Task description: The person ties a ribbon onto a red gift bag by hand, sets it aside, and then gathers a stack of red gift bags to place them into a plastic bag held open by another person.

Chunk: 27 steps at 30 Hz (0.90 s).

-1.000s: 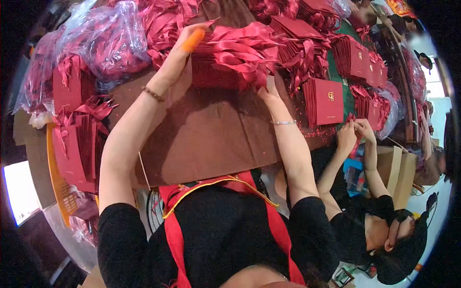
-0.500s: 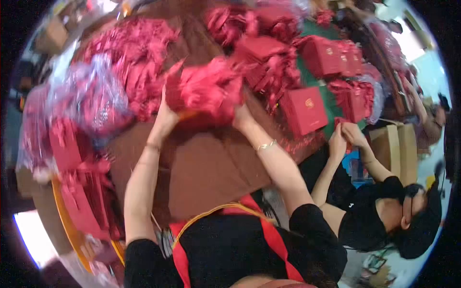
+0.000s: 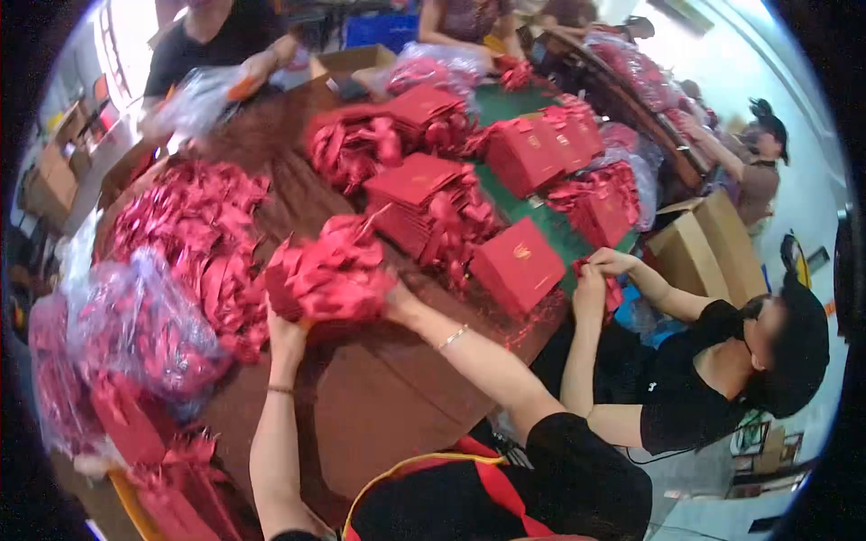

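Note:
A thick bundle of red bags with ribbons [image 3: 332, 269] is held between my two hands above the brown tabletop [image 3: 370, 397]. My left hand [image 3: 287, 335] grips its left end, with the fingers partly hidden by the bundle. At the right end my right hand [image 3: 399, 302] holds on, its fingertips covered by the ribbons. Behind the bundle, to the right, lies a stack of red bags [image 3: 422, 194]. A loose heap of red ribbon pieces [image 3: 198, 234] is left of the bundle.
A clear plastic bag of red items [image 3: 149, 329] sits at the left. Red bag stacks [image 3: 519, 261] stand on the green surface [image 3: 505, 106] at the right. Beside me a co-worker [image 3: 695, 370] handles a small red piece. Cardboard boxes [image 3: 713, 252] stand beyond. More people work across the table.
The view has tilted up and turned, so more people and the far side of the table show. Both my hands still hold the red bundle, now lower and further left in view.

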Available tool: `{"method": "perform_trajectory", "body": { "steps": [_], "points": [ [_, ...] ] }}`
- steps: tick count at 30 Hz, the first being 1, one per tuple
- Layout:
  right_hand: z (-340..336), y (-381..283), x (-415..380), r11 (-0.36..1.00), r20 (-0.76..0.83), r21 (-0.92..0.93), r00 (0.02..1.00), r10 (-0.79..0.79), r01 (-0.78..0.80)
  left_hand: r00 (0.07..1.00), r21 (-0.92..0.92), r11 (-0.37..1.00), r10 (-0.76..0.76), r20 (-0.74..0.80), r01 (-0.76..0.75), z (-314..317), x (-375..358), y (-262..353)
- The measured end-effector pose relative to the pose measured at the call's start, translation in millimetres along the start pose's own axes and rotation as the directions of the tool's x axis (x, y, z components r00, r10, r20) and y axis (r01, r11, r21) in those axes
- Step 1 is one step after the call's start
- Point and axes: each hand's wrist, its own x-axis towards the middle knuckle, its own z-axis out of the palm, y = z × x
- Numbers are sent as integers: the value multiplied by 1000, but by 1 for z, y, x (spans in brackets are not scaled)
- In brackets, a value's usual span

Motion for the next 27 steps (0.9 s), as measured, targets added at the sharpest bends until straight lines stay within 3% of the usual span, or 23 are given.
{"method": "perform_trajectory", "body": {
  "steps": [2,4,5,6,9,10,13,15,16,18,19,20,21,24,26,27],
  "points": [
    [5,-6,1,999,11,-12,999,-50,51,992,-257,959,-127,-7,121,6,0,-1],
    [13,3,8,997,35,10,997,-73,72,995,-235,967,-102,-3,99,5,1,17],
    [-4,11,17,989,-68,-141,996,-49,39,996,-236,968,-87,2,86,5,2,14],
    [-2,8,12,989,-65,-138,996,-56,47,997,-243,967,-79,-11,74,6,2,5],
    [-3,6,0,925,156,351,983,94,-144,997,-120,993,-25,-76,15,2,-8,-6],
    [23,1,-11,966,74,256,997,26,-44,994,-161,985,-81,-69,69,0,-14,10],
    [49,-13,-23,999,118,-14,992,-42,44,977,-308,935,-204,-58,177,-7,-22,50],
    [63,-14,-30,993,125,-48,987,-98,105,967,-400,888,-253,-14,227,-12,-23,69],
    [59,-12,-30,994,114,-48,989,-90,96,991,-234,965,-130,-46,115,-13,-23,49],
    [46,1,-29,998,78,-33,996,-53,56,1000,-80,997,4,-24,-5,-11,-36,3],
    [40,6,-29,999,54,-23,998,-35,37,992,-60,992,-117,-50,114,-9,-37,16],
    [35,11,-29,1000,31,-16,999,-15,16,997,-162,984,-75,-29,69,-10,-35,4],
    [30,14,-30,1000,4,-17,1000,14,-14,995,-31,996,-85,-59,84,-11,-37,30],
    [9,26,-32,992,-127,24,984,124,-122,991,-51,990,-133,-30,131,-19,-52,66],
    [-15,38,-25,966,-259,67,931,257,-248,980,-275,946,-192,-43,173,-22,-56,66],
    [-22,43,-24,953,-290,80,908,302,-291,980,-158,971,-191,-49,181,-27,-58,74]
  ]
}}
